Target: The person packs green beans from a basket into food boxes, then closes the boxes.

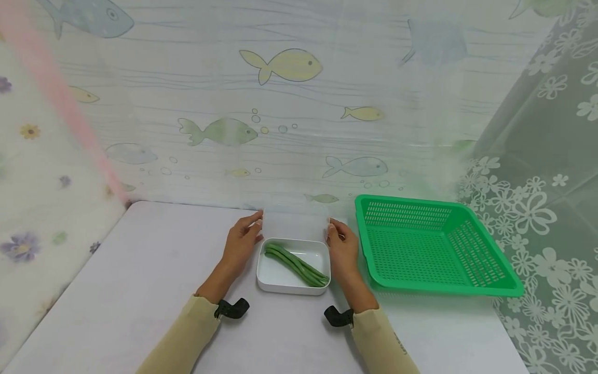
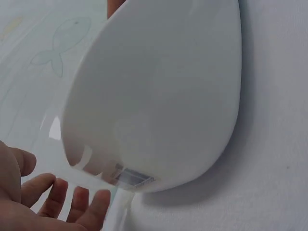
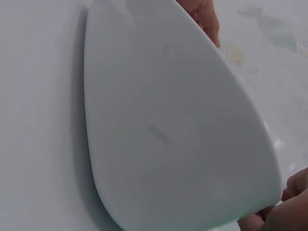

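Observation:
A small white rectangular dish [image 1: 280, 289] with rounded corners sits on the table, holding a bunch of long green beans [image 1: 296, 265] laid slantwise. Behind its far rim, a clear plastic lid [image 1: 295, 222] is held up between both hands. My left hand [image 1: 240, 244] grips the lid's left edge with thumb and fingertips. On the opposite edge, my right hand [image 1: 343, 248] pinches the lid between thumb and curled fingers. The wrist views are mostly filled by the dish's outer wall [image 2: 159, 96], with the left fingers [image 2: 57, 197] just beyond its far corner.
A green plastic basket [image 1: 406, 259] with slotted sides stands to the right, close to my right hand. White cloth covers the table [image 1: 154, 280]. Behind it hangs a fish-patterned curtain [image 1: 289, 104], with flowered sheets at both sides.

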`<state>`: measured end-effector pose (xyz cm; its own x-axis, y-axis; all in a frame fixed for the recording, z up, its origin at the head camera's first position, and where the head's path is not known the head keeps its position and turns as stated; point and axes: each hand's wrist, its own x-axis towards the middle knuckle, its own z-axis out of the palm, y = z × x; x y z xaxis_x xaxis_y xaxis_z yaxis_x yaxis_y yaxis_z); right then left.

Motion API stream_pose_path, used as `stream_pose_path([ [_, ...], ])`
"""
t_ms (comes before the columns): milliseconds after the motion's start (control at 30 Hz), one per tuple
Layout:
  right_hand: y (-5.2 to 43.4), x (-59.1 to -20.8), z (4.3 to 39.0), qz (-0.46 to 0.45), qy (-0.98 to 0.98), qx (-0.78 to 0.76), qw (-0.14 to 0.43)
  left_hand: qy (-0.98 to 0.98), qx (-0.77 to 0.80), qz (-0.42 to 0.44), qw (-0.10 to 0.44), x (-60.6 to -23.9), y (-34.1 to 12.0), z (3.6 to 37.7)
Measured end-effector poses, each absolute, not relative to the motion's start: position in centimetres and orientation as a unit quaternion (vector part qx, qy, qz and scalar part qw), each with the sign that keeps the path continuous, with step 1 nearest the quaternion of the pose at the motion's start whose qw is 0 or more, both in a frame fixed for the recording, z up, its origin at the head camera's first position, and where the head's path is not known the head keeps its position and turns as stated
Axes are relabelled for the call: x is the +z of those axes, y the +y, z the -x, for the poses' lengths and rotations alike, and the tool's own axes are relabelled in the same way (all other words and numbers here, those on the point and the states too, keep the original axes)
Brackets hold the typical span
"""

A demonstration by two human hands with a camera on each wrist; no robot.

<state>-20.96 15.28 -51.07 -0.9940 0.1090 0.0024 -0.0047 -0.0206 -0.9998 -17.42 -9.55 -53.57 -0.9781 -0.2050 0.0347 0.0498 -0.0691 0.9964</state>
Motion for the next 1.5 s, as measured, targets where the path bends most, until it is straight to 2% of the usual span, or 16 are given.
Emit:
stream_pose_path([
  [133,15.3,-51.4,21.3,0.056,-0.704,0.706,0.052,-0.653,-0.747,-0.077,0.099,-53.7,-9.3,17.4],
  [333,15.4,-51.5,21.1,0.022,-0.714,0.695,0.087,-0.645,-0.749,-0.090,0.125,-53.8,-9.2,17.4],
  [433,15.5,-51.3,20.7,0.016,-0.722,0.684,0.099,-0.652,-0.742,-0.071,0.137,-53.9,-9.4,17.5],
  [667,15.9,-51.0,20.3,-0.002,-0.726,0.683,0.086,-0.740,-0.648,-0.007,0.181,-53.6,-10.5,17.2],
  [1000,17.0,-50.6,19.1,-0.071,-0.732,0.674,0.069,-0.761,-0.623,0.041,0.174,-52.8,-11.5,16.2],
  [1233,17.0,-50.1,18.2,-0.059,-0.732,0.677,0.053,-0.755,-0.629,0.058,0.175,-52.9,-11.9,16.0],
  [1400,17.2,-50.2,17.3,-0.063,-0.745,0.661,0.054,-0.770,-0.617,0.040,0.157,-52.7,-12.3,15.2],
  [1500,17.4,-50.1,16.6,-0.058,-0.745,0.663,0.045,-0.778,-0.614,0.032,0.129,-52.5,-12.6,14.7],
])
